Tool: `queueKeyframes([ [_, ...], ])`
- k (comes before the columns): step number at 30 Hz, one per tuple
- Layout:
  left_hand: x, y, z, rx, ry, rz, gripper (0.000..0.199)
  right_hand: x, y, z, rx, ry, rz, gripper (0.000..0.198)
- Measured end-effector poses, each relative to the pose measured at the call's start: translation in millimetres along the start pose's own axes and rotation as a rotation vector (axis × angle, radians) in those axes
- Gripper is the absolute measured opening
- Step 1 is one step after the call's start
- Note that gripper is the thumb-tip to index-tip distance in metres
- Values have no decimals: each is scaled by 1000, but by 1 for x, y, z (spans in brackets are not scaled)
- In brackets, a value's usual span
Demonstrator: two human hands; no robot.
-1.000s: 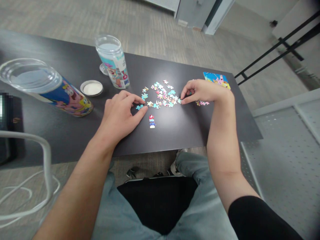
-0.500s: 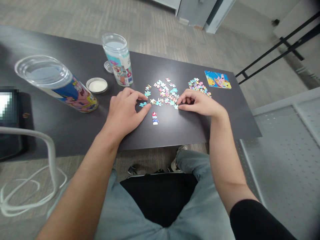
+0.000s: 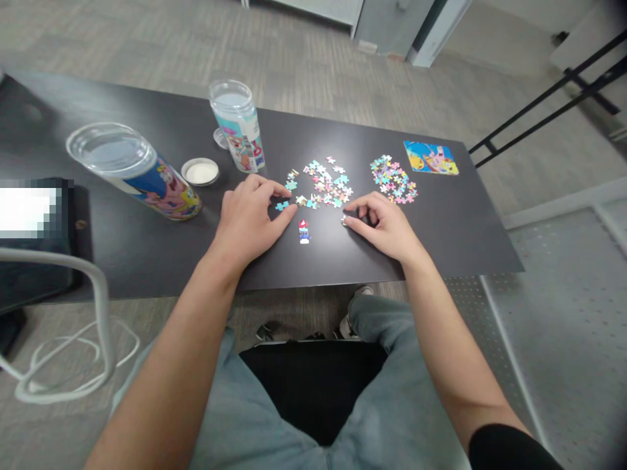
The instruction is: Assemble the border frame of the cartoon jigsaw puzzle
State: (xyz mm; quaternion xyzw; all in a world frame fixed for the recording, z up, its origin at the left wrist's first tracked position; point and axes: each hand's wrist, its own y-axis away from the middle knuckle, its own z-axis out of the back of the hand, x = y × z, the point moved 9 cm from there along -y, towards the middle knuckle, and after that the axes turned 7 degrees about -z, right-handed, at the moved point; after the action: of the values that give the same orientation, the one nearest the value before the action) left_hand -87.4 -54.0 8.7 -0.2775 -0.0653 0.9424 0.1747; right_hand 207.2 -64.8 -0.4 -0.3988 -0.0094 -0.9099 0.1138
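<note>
**Handling a small pale puzzle piece (image 3: 344, 221) at the centre of a dark table (image 3: 465, 241)**

Two bare hands reach in from the bottom of the frame. The right hand (image 3: 385, 225), just right of centre, has its thumb tip on the pale piece, its index finger close above and the other fingers curled. Whether the piece is pinched or only pressed to the tabletop cannot be told. The left hand (image 3: 252, 212), left of centre, is relaxed, thumb and index finger spread apart and grasping nothing visible; a teal piece (image 3: 283, 205) lies by their tips.

Between the hands, slightly higher in the frame, is a scattered central pile (image 3: 327, 186). A denser heap (image 3: 392, 177) lies upper right, near a colourful picture card (image 3: 431, 158). A red, white and blue strip (image 3: 304, 232) lies alone below the central pile. Two clear-topped canisters, one large (image 3: 166, 186) and one smaller (image 3: 240, 137), stand at left and upper left.

The pale piece is probably thin card: very light, fairly stiff, slick on its printed face, with tabs that could bend or fray. Opposite edges, between thumb and fingertip, seem the best hold.

Compared with half a second ago, the right hand has drawn the piece away from the central pile, toward the bottom of the frame, fully uncovering the denser heap. The left hand has barely changed.
</note>
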Motion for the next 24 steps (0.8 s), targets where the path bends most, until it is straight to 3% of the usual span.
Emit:
queueKeyframes([
  [8,-3,-3,2,24,-17,0,25,2,-11,2,181,-80,-12,40],
  [13,-2,0,6,6,69,-20,27,-1,-22,3,122,-22,-4,49],
  [19,6,2,14,-119,171,9,22,-6,-29,1,67,-12,-10,57],
  [24,8,4,19,-219,164,-69,32,-9,-31,1,7,-10,5,55],
])
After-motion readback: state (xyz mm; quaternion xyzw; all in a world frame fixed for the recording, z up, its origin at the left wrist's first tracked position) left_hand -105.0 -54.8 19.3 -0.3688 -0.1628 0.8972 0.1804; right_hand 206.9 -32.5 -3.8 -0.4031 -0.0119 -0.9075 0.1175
